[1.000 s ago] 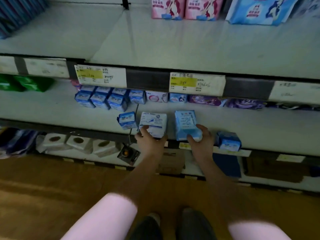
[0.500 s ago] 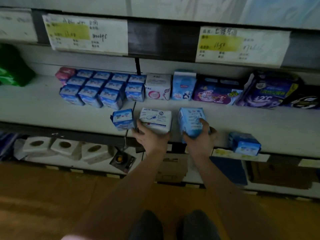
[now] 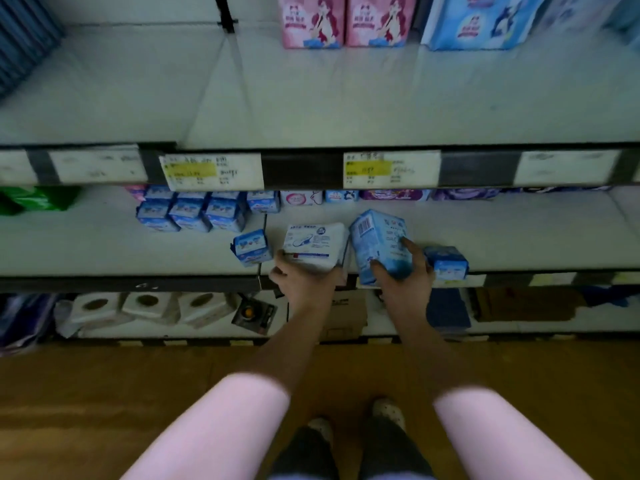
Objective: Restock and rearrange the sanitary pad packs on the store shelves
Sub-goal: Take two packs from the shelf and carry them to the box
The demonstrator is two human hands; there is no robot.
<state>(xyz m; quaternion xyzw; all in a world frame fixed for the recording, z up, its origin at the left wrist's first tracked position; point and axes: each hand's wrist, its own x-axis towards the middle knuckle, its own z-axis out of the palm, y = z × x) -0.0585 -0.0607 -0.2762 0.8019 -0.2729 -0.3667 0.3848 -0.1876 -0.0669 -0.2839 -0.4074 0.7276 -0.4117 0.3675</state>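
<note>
Your middle shelf [image 3: 519, 237] is mostly bare; only the far block of small blue packs [image 3: 190, 213] looks ordered. At its near edge your right hand [image 3: 405, 275] grips the tilted blue pack [image 3: 379, 244] and your left hand [image 3: 304, 282] clasps the white pack [image 3: 313, 245]. The left loose pack [image 3: 251, 247] and right loose pack [image 3: 446, 261] likely await placing.

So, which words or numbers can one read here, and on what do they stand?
Nothing can be read for certain.
On the price tags: handwriting, yellow bars, blurred.
On the light blue pack: barcode, small print, unreadable.
On the white pack: blue print, too small.
On the pink packs: characters, blurred.
</note>
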